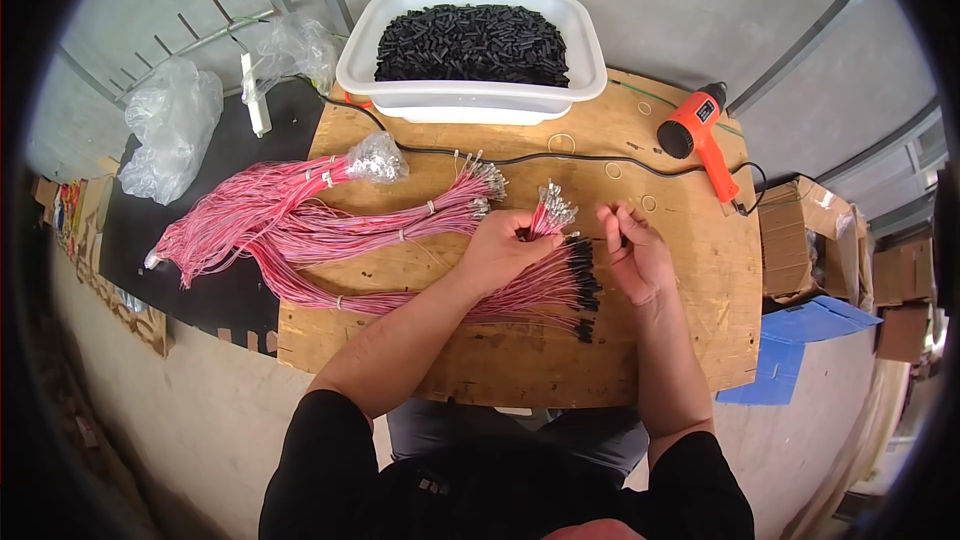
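Note:
My left hand (502,252) is closed round a bundle of pink and red wires (541,223), whose bare silvery metal terminals (555,208) stick up past the fingers. Just to its right, my right hand (638,252) is raised with curled fingers, apart from the wires. A small dark bit shows between those fingers, too small to name. Under and beside the left hand lie wires fanned out with black sleeves (583,285) on their ends. Further bundles of pink wires (330,230) run left across the table, some with bare terminals (485,180) and one end wrapped in clear plastic (377,158).
A white tub (470,92) full of short black sleeves (470,45) stands at the back. An orange heat gun (698,130) lies at the right, its black cord (520,154) crossing the wooden table (700,310). Rubber bands (613,171), plastic bags (172,130) and a cardboard box (800,240) are around.

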Available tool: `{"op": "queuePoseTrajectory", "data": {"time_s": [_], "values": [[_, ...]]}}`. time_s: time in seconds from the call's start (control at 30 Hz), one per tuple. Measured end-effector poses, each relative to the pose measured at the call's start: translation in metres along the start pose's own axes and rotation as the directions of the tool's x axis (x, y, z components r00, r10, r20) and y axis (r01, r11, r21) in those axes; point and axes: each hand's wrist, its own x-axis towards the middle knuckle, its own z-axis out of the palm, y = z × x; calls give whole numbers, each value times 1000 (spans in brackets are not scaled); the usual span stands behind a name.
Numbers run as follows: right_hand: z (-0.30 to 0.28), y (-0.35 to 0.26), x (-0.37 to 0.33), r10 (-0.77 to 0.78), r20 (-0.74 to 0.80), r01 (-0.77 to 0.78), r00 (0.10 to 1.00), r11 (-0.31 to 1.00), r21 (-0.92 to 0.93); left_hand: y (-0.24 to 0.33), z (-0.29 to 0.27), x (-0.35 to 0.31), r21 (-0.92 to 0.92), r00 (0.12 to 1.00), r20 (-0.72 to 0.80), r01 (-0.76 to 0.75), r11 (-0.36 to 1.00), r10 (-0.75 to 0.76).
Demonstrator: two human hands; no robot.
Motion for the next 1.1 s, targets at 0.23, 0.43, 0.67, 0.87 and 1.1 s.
{"op": "queuePoseTrajectory", "data": {"time_s": [0.23, 0.43, 0.67, 0.87, 1.1], "values": [[4, 1, 0, -43, 15, 43, 999, 998, -48, -2, -1, 1, 37, 1000, -11, 4, 999, -3], [1, 1, -2, -6, 51, 9, 999, 998, -59, 0, -1, 0, 19, 1000, -10, 24, 1000, -24], [14, 1, -10, 16, 71, -4, 997, 987, -162, 4, -1, -1, -38, 1000, -2, 27, 999, -27], [9, 8, -14, -98, 187, 171, 977, 888, -426, 4, 0, -1, -103, 1000, 1, 15, 995, -15], [20, 9, -21, -59, 171, 145, 983, 822, -551, 6, 0, -2, -75, 1000, -10, 7, 997, -7]]}}
